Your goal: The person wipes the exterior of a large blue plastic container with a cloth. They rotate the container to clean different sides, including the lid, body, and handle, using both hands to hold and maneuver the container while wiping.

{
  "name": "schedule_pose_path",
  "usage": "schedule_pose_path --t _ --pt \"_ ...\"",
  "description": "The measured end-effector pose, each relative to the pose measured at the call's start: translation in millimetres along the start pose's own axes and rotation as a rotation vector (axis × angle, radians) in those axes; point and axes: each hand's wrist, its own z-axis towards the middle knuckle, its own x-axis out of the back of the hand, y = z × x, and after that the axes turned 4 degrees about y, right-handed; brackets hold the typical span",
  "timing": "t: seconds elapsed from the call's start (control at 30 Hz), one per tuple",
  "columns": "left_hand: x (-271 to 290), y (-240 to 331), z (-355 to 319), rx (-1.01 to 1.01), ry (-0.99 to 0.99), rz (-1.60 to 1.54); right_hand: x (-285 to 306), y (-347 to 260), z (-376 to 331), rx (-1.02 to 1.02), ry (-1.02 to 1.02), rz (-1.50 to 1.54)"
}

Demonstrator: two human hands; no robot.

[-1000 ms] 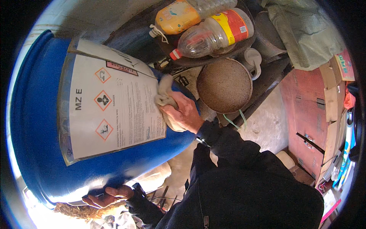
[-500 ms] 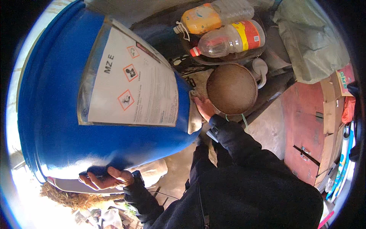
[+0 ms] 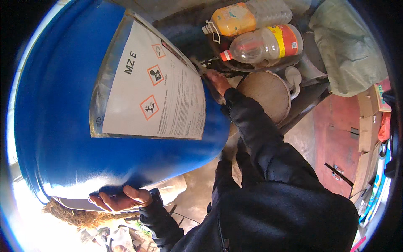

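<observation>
A large blue drum (image 3: 147,159) with a white printed label (image 3: 147,96) fills the left half of the head view. Against the drum's lower side, near its left rim, my left hand (image 3: 121,199) has its palm up and its fingers curled against the surface; a dark shadow lies just above them. My right hand (image 3: 218,82) grips the drum's narrower right end beside the label's upper right edge, its fingertips partly hidden. Close by that hand is a round, shallow, brownish container (image 3: 268,98), partly covered by my right sleeve.
Two plastic bottles, one with an orange label (image 3: 233,19) and one with a red cap (image 3: 266,44), lie beyond the drum. A white jug (image 3: 293,80), a grey-green sack (image 3: 342,46), a red cabinet (image 3: 338,143) and cardboard (image 3: 367,138) stand right. Straw (image 3: 77,214) lies lower left.
My right hand has moved up along the drum's right end, away from its lower corner. My left hand keeps its place on the drum. The view has shifted slightly.
</observation>
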Motion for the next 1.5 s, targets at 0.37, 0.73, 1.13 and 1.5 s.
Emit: schedule_pose_path --t 0.37,0.73,1.13,1.5 --pt "5 1 3 -0.017 -0.047 0.013 -21 13 -44 -0.062 0.119 -0.048" --pt "7 -9 2 -0.077 -0.044 0.06 -79 77 -20 -0.016 0.014 -0.134" --pt "6 -10 3 -0.114 -0.054 0.077 -108 115 -144 -0.231 -0.277 -0.216" --pt "6 -8 2 -0.061 -0.051 0.089 -110 78 -258 -0.456 -0.174 -0.213"
